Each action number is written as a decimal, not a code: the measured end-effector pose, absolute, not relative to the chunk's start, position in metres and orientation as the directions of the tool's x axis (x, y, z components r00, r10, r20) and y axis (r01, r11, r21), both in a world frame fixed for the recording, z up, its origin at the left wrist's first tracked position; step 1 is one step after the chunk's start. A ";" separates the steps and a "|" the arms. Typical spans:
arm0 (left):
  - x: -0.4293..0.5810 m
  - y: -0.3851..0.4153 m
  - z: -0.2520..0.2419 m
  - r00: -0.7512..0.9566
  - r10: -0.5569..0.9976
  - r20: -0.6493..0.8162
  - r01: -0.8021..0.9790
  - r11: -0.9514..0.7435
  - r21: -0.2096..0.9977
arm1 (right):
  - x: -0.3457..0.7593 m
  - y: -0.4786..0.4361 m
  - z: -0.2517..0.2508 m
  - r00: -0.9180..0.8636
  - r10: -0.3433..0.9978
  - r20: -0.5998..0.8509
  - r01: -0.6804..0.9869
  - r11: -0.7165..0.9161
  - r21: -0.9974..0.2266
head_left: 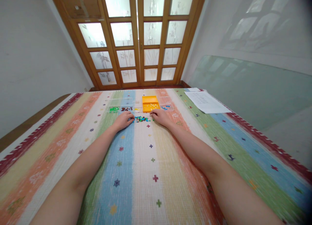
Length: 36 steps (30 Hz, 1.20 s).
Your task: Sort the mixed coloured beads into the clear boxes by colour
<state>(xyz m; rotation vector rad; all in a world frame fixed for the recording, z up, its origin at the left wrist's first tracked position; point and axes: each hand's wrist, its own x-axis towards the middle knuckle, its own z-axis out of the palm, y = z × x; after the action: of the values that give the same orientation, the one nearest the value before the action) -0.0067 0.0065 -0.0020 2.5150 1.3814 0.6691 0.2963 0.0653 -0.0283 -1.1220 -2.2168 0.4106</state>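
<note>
A pile of small mixed-colour pieces in blue, green, dark red and others lies on the striped cloth between my hands. At its left edge rests my left hand, fingers curled together against the pieces. My right hand is to the right of the pile, just in front of the yellow box; its thumb and fingertips are drawn together. Whatever either hand may hold is too small to make out. White pieces lie inside the open yellow box.
Clear trays hold green pieces, dark red pieces, yellow pieces and blue pieces beside the yellow box. A printed sheet lies at the table's far right. Behind the striped tablecloth stand wooden glass doors.
</note>
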 end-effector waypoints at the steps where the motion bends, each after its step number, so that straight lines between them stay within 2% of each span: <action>1: -0.006 0.006 -0.002 0.462 0.835 0.298 0.748 -0.548 0.375 | 0.296 0.066 -0.029 -0.453 0.804 0.385 0.614 0.594 -0.520; 3: -0.005 0.006 -0.002 0.444 0.840 0.313 0.746 -0.540 0.390 | 0.297 0.066 -0.029 -0.453 0.802 0.389 0.613 0.597 -0.518; 6: -0.005 0.008 -0.005 0.335 0.874 0.351 0.743 -0.474 0.472 | 0.297 0.067 -0.031 -0.454 0.796 0.400 0.606 0.605 -0.516; 10: -0.017 0.018 -0.013 0.095 0.907 0.410 0.689 -0.357 0.630 | 0.297 0.067 -0.030 -0.456 0.801 0.389 0.603 0.599 -0.527; 13: -0.033 0.030 -0.019 -0.106 0.897 0.428 0.569 -0.298 0.767 | 0.297 0.066 -0.028 -0.459 0.801 0.384 0.599 0.598 -0.532; 18: -0.061 0.043 -0.024 -0.409 0.830 0.379 0.345 -0.245 0.906 | 0.297 0.062 -0.024 -0.457 0.800 0.389 0.591 0.600 -0.540; 22: -0.079 0.048 -0.025 -0.562 0.785 0.260 0.189 -0.184 0.965 | 0.297 0.064 -0.027 -0.449 0.803 0.392 0.597 0.596 -0.537; 25: -0.087 0.049 -0.027 -0.596 0.781 0.186 0.110 -0.150 0.983 | 0.298 0.066 -0.030 -0.456 0.797 0.396 0.598 0.604 -0.527; 27: -0.088 0.049 -0.028 -0.584 0.790 0.188 0.108 -0.154 0.982 | 0.299 0.067 -0.031 -0.457 0.796 0.396 0.605 0.605 -0.518; 31: -0.083 0.049 -0.033 -0.530 0.807 0.259 0.206 -0.174 0.963 | 0.296 0.060 -0.023 -0.505 0.748 0.431 0.624 0.661 -0.416; 34: -0.080 0.050 -0.035 -0.482 0.821 0.305 0.298 -0.174 0.939 | 0.283 0.044 -0.011 -0.588 0.650 0.482 0.586 0.753 -0.300; 36: -0.078 0.050 -0.036 -0.445 0.833 0.328 0.364 -0.167 0.916 | 0.270 0.029 -0.004 -0.684 0.566 0.461 0.519 0.821 -0.238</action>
<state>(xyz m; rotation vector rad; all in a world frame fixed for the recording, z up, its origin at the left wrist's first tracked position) -0.0784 0.0496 -0.0362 1.3630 1.7168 1.6439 0.2702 0.0290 -0.0042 -0.7998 -2.4751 0.1191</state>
